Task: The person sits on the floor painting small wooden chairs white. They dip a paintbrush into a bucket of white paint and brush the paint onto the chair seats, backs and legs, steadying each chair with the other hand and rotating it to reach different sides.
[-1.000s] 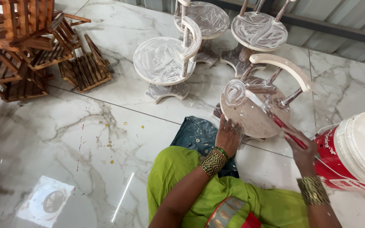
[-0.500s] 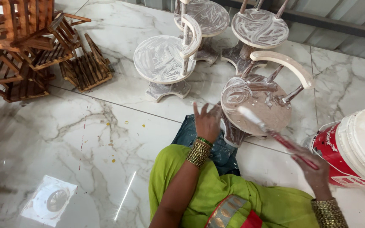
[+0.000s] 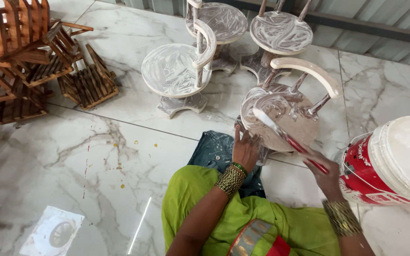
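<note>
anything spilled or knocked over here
Small yellow and red drips dot the marble floor left of the person. The dark wooden racks at top left lie heaped and tilted rather than upright. The bucket by the right hand stands upright with nothing spilled.

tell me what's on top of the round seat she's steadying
White paint swirls over most of the round seat, and the brush lies across it, held by the right hand. The left hand covers the near edge.

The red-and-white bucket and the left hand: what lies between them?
In the head view, the right hand holding a red-handled brush lies between the bucket and the left hand.
</note>
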A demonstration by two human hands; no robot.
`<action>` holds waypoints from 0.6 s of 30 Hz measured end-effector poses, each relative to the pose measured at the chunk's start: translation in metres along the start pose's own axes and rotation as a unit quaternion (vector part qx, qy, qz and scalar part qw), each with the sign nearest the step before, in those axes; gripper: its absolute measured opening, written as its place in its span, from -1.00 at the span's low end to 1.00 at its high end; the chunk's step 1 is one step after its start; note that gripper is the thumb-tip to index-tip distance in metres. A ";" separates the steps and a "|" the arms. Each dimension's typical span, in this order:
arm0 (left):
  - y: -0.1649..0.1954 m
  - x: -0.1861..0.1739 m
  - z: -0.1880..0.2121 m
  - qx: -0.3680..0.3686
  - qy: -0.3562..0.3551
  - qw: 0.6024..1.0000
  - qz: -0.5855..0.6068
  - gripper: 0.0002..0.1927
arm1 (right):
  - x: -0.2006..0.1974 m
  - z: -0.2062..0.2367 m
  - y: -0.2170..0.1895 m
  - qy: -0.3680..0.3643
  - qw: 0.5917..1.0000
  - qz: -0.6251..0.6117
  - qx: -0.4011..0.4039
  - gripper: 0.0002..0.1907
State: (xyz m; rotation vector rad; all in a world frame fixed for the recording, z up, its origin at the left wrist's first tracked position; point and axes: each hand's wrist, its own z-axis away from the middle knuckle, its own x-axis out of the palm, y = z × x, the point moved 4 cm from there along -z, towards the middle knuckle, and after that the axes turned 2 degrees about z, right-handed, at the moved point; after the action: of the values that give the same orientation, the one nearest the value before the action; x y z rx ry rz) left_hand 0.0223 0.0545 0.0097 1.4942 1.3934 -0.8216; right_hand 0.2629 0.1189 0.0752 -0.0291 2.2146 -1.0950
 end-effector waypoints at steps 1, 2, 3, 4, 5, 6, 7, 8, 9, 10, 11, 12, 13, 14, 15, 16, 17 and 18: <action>0.001 0.000 -0.002 -0.001 -0.005 1.000 -0.003 -0.54 | -0.011 0.007 -0.002 0.009 1.000 0.003 0.019 -0.70; 0.003 0.000 -0.004 -0.002 -0.009 1.000 -0.006 -0.54 | -0.022 0.013 -0.003 0.018 0.999 0.006 0.039 -0.71; 0.003 0.000 -0.003 -0.004 -0.015 1.000 -0.009 -0.53 | -0.027 0.016 -0.004 0.028 0.998 0.009 0.059 -0.71; 0.004 0.000 -0.003 -0.004 -0.024 1.000 -0.018 -0.55 | -0.031 0.017 -0.006 0.050 0.997 0.018 0.059 -0.68; 0.005 -0.001 -0.004 -0.004 -0.032 0.999 -0.028 -0.57 | -0.036 0.014 -0.006 0.073 0.995 0.027 0.058 -0.66; 0.006 -0.001 -0.005 -0.003 -0.039 0.999 -0.038 -0.58 | -0.038 0.009 -0.006 0.098 0.993 0.037 0.057 -0.63; 0.005 -0.003 -0.004 -0.005 -0.036 0.999 -0.032 -0.58 | -0.033 0.001 -0.006 0.103 0.993 0.029 0.046 -0.62; 0.005 -0.004 -0.003 -0.007 -0.033 0.999 -0.026 -0.58 | -0.026 -0.011 -0.004 0.107 0.993 0.020 0.034 -0.62; 0.004 -0.006 -0.002 -0.010 -0.030 0.999 -0.020 -0.58 | -0.019 -0.021 -0.003 0.112 0.993 0.012 0.023 -0.61; 0.004 -0.007 -0.001 -0.008 -0.028 0.999 -0.017 -0.57 | -0.012 -0.032 -0.001 0.113 0.993 0.023 0.016 -0.61; 0.003 -0.008 -0.001 -0.006 -0.024 1.000 -0.014 -0.56 | -0.002 -0.044 0.001 0.115 0.993 0.034 0.009 -0.60; 0.003 -0.008 -0.001 -0.003 -0.022 1.000 -0.010 -0.55 | 0.005 -0.054 0.002 0.117 0.992 0.046 0.004 -0.60; 0.003 -0.009 0.001 -0.003 -0.018 1.000 -0.007 -0.55 | 0.009 -0.066 0.005 0.122 0.991 0.053 -0.004 -0.60; 0.003 -0.009 0.002 -0.004 -0.014 1.000 -0.004 -0.56 | 0.013 -0.077 0.006 0.127 0.990 0.060 -0.011 -0.59; 0.003 -0.008 0.002 -0.004 -0.010 1.000 -0.002 -0.56 | 0.018 -0.082 0.007 0.132 0.989 0.066 -0.020 -0.58; 0.003 -0.007 0.003 -0.003 -0.014 1.000 -0.006 -0.56 | 0.021 -0.083 0.008 0.133 0.989 0.064 -0.003 -0.59; 0.004 -0.005 0.002 -0.002 -0.018 1.000 -0.011 -0.56 | 0.023 -0.083 0.008 0.133 0.989 0.062 0.012 -0.59; 0.003 -0.004 0.001 -0.001 -0.021 1.000 -0.016 -0.56 | 0.026 -0.081 0.006 0.133 0.989 0.060 0.026 -0.60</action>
State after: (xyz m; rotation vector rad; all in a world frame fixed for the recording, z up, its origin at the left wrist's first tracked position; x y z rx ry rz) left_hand 0.0249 0.0523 0.0134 1.4489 1.3903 -0.8657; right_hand 0.1984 0.1718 0.0915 0.2865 2.3850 -1.1443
